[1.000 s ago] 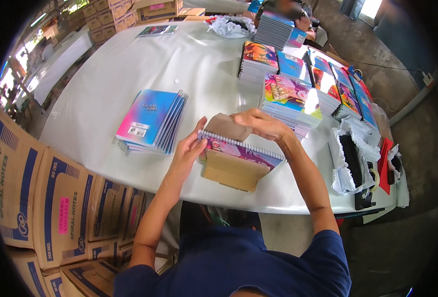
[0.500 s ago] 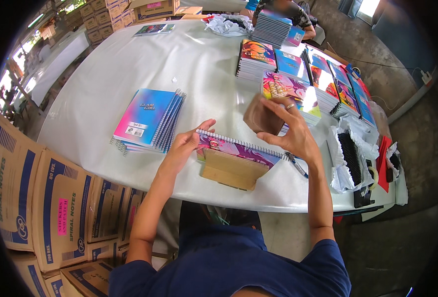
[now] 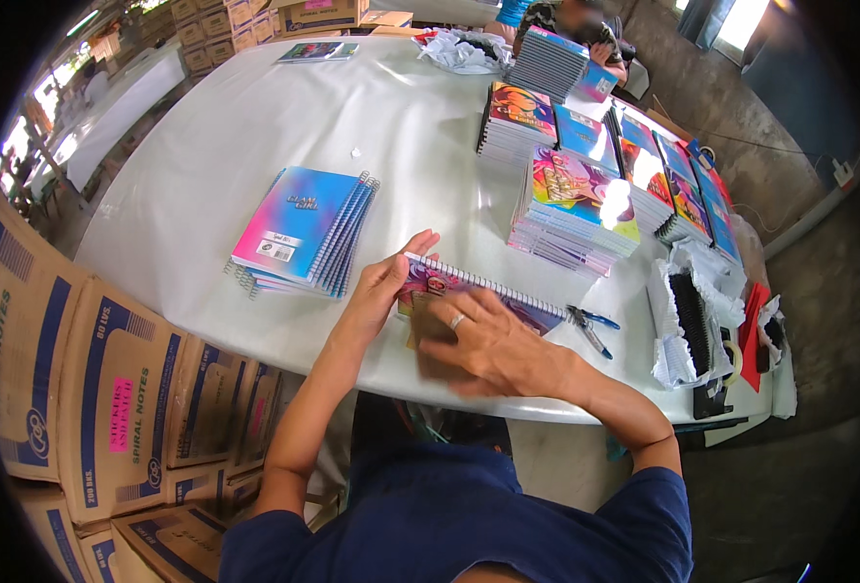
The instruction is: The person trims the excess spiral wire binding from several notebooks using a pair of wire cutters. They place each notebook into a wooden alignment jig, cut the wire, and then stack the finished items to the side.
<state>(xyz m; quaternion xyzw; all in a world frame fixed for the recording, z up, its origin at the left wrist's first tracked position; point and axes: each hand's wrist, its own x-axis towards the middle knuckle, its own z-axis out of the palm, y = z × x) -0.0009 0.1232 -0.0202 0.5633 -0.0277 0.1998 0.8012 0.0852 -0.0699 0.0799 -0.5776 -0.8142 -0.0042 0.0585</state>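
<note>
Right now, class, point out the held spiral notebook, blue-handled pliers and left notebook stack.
Held spiral notebook (image 3: pixel 489 284), head view, on its coil.
Blue-handled pliers (image 3: pixel 601 318), head view, on upper handle.
Left notebook stack (image 3: pixel 296 216), head view, on top cover.

Wearer's hands (image 3: pixel 488 350): 2. Counter (image 3: pixel 430 126): 1. Spiral notebook (image 3: pixel 437 278) at the hands: 1. Brown piece (image 3: pixel 430 352), blurred: 1. Blue-handled tool (image 3: pixel 600 320): 1. Left notebook pile (image 3: pixel 299 219): 1; books in it at least 4, exact number unresolved. Right-side notebook stacks (image 3: pixel 571 189): at least 6, overlapping; books per stack not countable. Crumpled white wraps (image 3: pixel 668 335): 3. Tape roll (image 3: pixel 735 360): 1. Red sheet (image 3: pixel 753 335): 1. White scrap (image 3: pixel 355 153): 1. Lower-left cartons (image 3: pixel 124 389): at least 6. Other people (image 3: pixel 539 19), far edge: at least 1.
</note>
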